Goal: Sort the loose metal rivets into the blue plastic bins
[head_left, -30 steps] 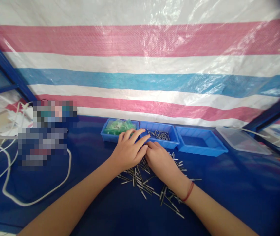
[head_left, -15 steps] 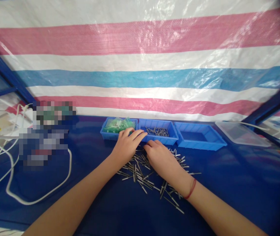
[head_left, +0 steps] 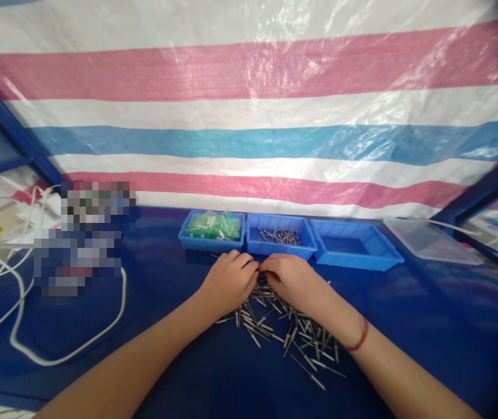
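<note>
Loose silver blind rivets point(head_left: 270, 326) lie in a messy pile on the blue tabletop. Over the pile's far side, my left hand point(head_left: 231, 282) has its fingers curled downward. My right hand point(head_left: 295, 282) comes in from the other side, thumb and fingers pinched. The fingertips of both hands meet just in front of the middle blue bin point(head_left: 281, 249). What they hold, if anything, is hidden behind the fingers. More small rivets point(head_left: 281, 236) lie in that middle bin.
Left of it stands a blue bin point(head_left: 211, 246) with green plastic bags point(head_left: 216, 224); to its right is another blue bin point(head_left: 357, 259). A translucent plastic lid point(head_left: 434, 241) lies farther right. White cables point(head_left: 69, 356) run along the left. A striped sheet point(head_left: 249, 139) hangs behind.
My left hand has pulled back from the bins' front edge, down to the pile. My right hand has shifted slightly right and nearer, and the fingertips now meet.
</note>
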The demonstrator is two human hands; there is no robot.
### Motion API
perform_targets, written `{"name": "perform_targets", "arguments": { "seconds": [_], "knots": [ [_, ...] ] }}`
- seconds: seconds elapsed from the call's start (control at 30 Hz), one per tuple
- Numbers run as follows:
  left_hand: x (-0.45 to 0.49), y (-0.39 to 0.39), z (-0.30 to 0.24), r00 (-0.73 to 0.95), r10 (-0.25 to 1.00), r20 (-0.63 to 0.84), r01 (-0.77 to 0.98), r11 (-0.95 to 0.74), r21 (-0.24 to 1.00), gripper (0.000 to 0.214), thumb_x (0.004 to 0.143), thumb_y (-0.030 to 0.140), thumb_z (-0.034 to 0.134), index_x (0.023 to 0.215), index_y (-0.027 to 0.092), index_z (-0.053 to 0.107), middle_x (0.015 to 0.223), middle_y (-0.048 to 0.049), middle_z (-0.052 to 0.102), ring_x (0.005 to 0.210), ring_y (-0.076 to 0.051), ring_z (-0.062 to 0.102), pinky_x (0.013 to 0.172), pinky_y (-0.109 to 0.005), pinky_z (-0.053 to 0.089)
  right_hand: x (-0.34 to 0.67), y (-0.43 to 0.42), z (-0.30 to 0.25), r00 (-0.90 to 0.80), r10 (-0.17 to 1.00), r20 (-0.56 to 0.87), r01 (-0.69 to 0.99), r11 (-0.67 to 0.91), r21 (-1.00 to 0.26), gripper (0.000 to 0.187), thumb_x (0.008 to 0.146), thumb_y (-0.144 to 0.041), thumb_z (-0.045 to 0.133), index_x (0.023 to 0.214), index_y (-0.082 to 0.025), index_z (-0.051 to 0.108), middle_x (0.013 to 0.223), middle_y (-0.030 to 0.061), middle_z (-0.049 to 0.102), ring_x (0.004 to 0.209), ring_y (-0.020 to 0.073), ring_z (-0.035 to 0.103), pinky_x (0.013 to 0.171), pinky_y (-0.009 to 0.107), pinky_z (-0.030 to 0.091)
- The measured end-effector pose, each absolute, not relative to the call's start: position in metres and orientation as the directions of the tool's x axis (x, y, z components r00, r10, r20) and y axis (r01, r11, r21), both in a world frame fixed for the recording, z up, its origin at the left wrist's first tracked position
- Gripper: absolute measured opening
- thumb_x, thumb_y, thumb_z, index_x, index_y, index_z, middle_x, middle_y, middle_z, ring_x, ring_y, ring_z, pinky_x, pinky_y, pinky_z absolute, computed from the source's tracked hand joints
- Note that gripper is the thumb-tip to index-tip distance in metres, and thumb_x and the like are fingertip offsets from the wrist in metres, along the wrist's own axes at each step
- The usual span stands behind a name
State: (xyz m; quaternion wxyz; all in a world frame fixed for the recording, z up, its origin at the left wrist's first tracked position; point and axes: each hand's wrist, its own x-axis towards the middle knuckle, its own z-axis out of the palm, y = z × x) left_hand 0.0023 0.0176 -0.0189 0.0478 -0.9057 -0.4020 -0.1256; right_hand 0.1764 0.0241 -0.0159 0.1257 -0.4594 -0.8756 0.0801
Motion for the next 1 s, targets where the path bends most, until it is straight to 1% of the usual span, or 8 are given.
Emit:
{"name": "perform_targets", "arguments": {
  "seconds": [0.17, 0.27, 0.33, 0.4, 0.53, 0.7, 0.87, 1.0],
  "knots": [
    [0.002, 0.018, -0.022, 0.608, 0.753, 0.250, 0.766, -0.640, 0.062, 0.026, 0.094, 0.034, 0.044, 0.097, 0.019, 0.065, 0.101, -0.0048, 0.062, 0.088, -0.020, 0.052, 0.072, -0.034, 0.038, 0.178, 0.027, -0.015, -0.535, 0.823, 0.190, 0.745, 0.566, -0.354, 0.022, 0.077, -0.007, 0.052, 0.078, -0.019, 0.071, 0.081, 0.0047, 0.069, 0.073, 0.0160, 0.062, 0.066, 0.026, 0.043],
    [0.000, 0.018, -0.023, 0.588, 0.770, 0.247, 0.775, -0.624, 0.101, 0.024, 0.094, 0.033, 0.045, 0.094, 0.020, 0.065, 0.102, -0.0036, 0.062, 0.088, -0.019, 0.052, 0.071, -0.033, 0.036, 0.179, 0.027, -0.010, -0.527, 0.826, 0.198, 0.704, 0.555, -0.444, 0.027, 0.074, -0.002, 0.050, 0.076, -0.019, 0.071, 0.077, 0.0028, 0.069, 0.069, 0.0145, 0.061, 0.064, 0.025, 0.043],
    [-0.001, 0.017, -0.023, 0.573, 0.782, 0.245, 0.782, -0.611, 0.123, 0.023, 0.093, 0.032, 0.045, 0.092, 0.020, 0.065, 0.100, -0.0034, 0.062, 0.088, -0.019, 0.052, 0.071, -0.032, 0.035, 0.179, 0.027, -0.008, -0.516, 0.831, 0.208, 0.667, 0.542, -0.512, 0.031, 0.072, 0.000, 0.049, 0.077, -0.020, 0.072, 0.077, 0.0018, 0.070, 0.067, 0.0135, 0.061, 0.064, 0.024, 0.044],
    [-0.001, 0.017, -0.024, 0.558, 0.793, 0.244, 0.788, -0.599, 0.145, 0.022, 0.093, 0.032, 0.046, 0.091, 0.020, 0.064, 0.099, -0.0029, 0.063, 0.088, -0.019, 0.052, 0.071, -0.032, 0.034, 0.180, 0.028, -0.007, -0.496, 0.840, 0.222, 0.648, 0.528, -0.550, 0.033, 0.070, 0.002, 0.049, 0.079, -0.020, 0.073, 0.079, 0.0014, 0.071, 0.068, 0.0131, 0.061, 0.064, 0.024, 0.045],
    [-0.001, 0.017, -0.024, 0.538, 0.804, 0.252, 0.788, -0.586, 0.189, 0.021, 0.094, 0.030, 0.045, 0.093, 0.022, 0.064, 0.098, -0.0011, 0.063, 0.089, -0.018, 0.053, 0.073, -0.033, 0.032, 0.182, 0.031, -0.008, -0.485, 0.844, 0.228, 0.683, 0.528, -0.505, 0.029, 0.071, 0.000, 0.052, 0.081, -0.019, 0.073, 0.080, 0.0031, 0.070, 0.073, 0.0150, 0.062, 0.070, 0.027, 0.046],
    [-0.001, 0.016, -0.024, 0.530, 0.811, 0.248, 0.788, -0.579, 0.210, 0.022, 0.095, 0.031, 0.043, 0.095, 0.023, 0.063, 0.099, -0.0007, 0.063, 0.090, -0.019, 0.053, 0.074, -0.034, 0.031, 0.184, 0.031, -0.013, -0.509, 0.838, 0.195, 0.725, 0.540, -0.428, 0.020, 0.079, -0.010, 0.055, 0.082, -0.018, 0.073, 0.082, 0.0056, 0.068, 0.079, 0.0176, 0.062, 0.079, 0.030, 0.045],
    [0.000, 0.016, -0.024, 0.523, 0.816, 0.248, 0.793, -0.572, 0.210, 0.020, 0.095, 0.030, 0.043, 0.094, 0.024, 0.062, 0.096, 0.0007, 0.064, 0.090, -0.019, 0.052, 0.075, -0.035, 0.029, 0.182, 0.030, -0.018, -0.521, 0.821, 0.231, 0.741, 0.570, -0.354, 0.014, 0.080, -0.011, 0.056, 0.079, -0.018, 0.068, 0.079, 0.0051, 0.064, 0.078, 0.0177, 0.058, 0.077, 0.030, 0.044],
    [0.001, 0.016, -0.024, 0.514, 0.818, 0.259, 0.800, -0.566, 0.198, 0.013, 0.091, 0.030, 0.049, 0.093, 0.023, 0.061, 0.094, 0.0014, 0.064, 0.090, -0.019, 0.052, 0.075, -0.035, 0.028, 0.178, 0.029, -0.024, -0.498, 0.828, 0.255, 0.759, 0.559, -0.332, 0.011, 0.078, -0.009, 0.055, 0.076, -0.017, 0.062, 0.076, 0.0039, 0.061, 0.075, 0.0174, 0.055, 0.072, 0.030, 0.041]
  ]
}}
